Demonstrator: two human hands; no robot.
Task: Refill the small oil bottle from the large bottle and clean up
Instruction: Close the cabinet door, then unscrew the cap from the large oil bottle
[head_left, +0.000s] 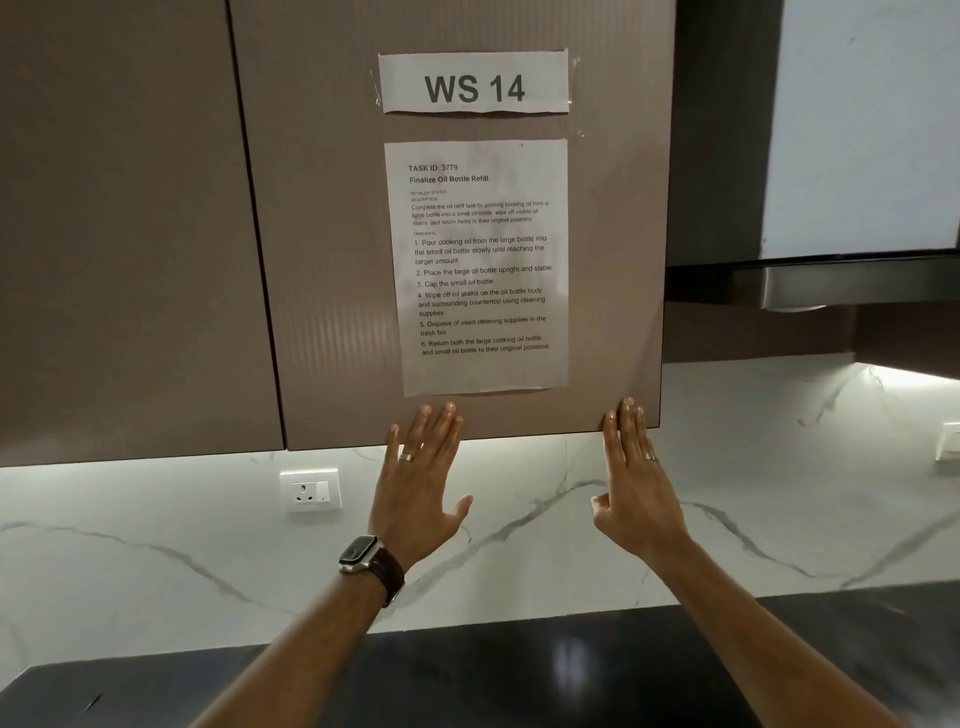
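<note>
**Hands raised at the cabinet, no bottles in sight**

At far left a closed cabinet door (124, 223) hangs above a marble wall with a socket (310, 490) set into it. Next comes the middle door (322, 260), which carries a "WS 14" label (474, 81) and, below it, a task sheet (480, 265) listing the refill, capping, wiping and return steps.

Just under the sheet the left hand (421, 486) is lifted with fingers spread and nothing in it; a ring sits on one finger and a watch (370, 558) on the wrist. Its fingertips overlap the door's lower edge, though I cannot tell whether they touch it. To its right the right hand (636, 486) is likewise flat, fingers close together, empty, with its fingertips at the door's lower right corner. Further right hangs a dark hood (810, 280). The dark surface (519, 670) runs across the bottom.

Neither oil bottle is visible; they may be behind the door or out of view below.

The task looks not yet begun. If the door is pulled open from here, it could swing toward the head, since the view is close to it. Reaching blind for a full large bottle could tip it and spill oil onto the surface.
</note>
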